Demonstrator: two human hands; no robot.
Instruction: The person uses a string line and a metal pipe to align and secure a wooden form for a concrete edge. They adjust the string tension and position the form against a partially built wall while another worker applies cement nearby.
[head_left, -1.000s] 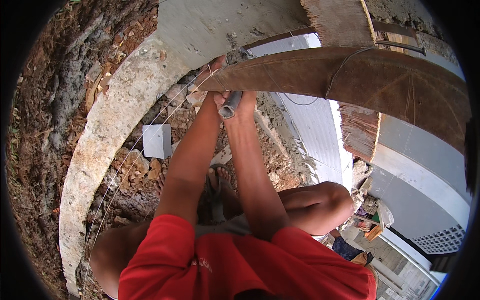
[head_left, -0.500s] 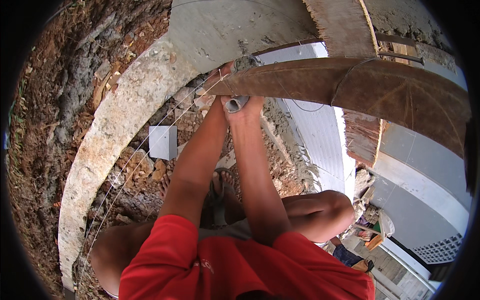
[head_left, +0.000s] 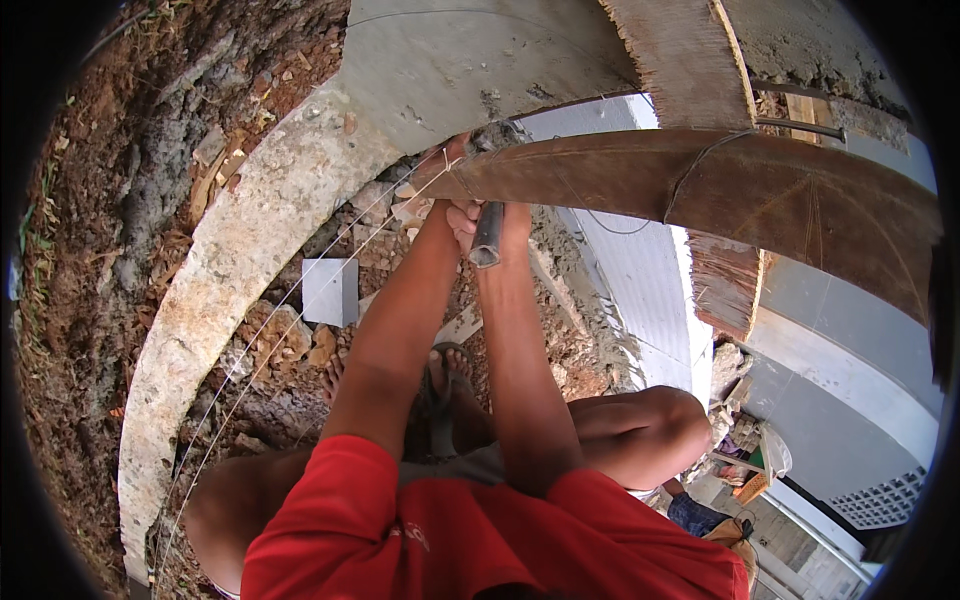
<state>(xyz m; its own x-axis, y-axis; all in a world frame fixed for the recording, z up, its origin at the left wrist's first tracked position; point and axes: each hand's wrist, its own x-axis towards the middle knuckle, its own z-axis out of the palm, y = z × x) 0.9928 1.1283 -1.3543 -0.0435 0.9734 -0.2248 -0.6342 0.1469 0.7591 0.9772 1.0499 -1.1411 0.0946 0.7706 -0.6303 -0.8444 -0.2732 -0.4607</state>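
My right hand point(head_left: 467, 220) is closed round a hollow grey metal tube point(head_left: 486, 243), whose open end points toward me. Its far end is hidden under a long brown board point(head_left: 600, 168) that crosses above both wrists. My left forearm point(head_left: 395, 310) runs under the same board, and part of my left hand point(head_left: 456, 148) shows beyond it, close to the wall's foot. The fingers of that hand are hidden, so what it holds does not show. Two strings point(head_left: 330, 240) are drawn from the board's left end down to the lower left.
A rough concrete edge point(head_left: 225, 250) curves along my left, with loose soil beyond. A pale square tile piece point(head_left: 331, 291) lies among rubble. White panels point(head_left: 640, 270) and a splintered wooden plank point(head_left: 722, 275) stand at right. A grey wall point(head_left: 470, 55) rises ahead.
The tube has tilted, so more of its length shows, and its open end has swung toward me and slightly right. My left hand stays beyond the board.
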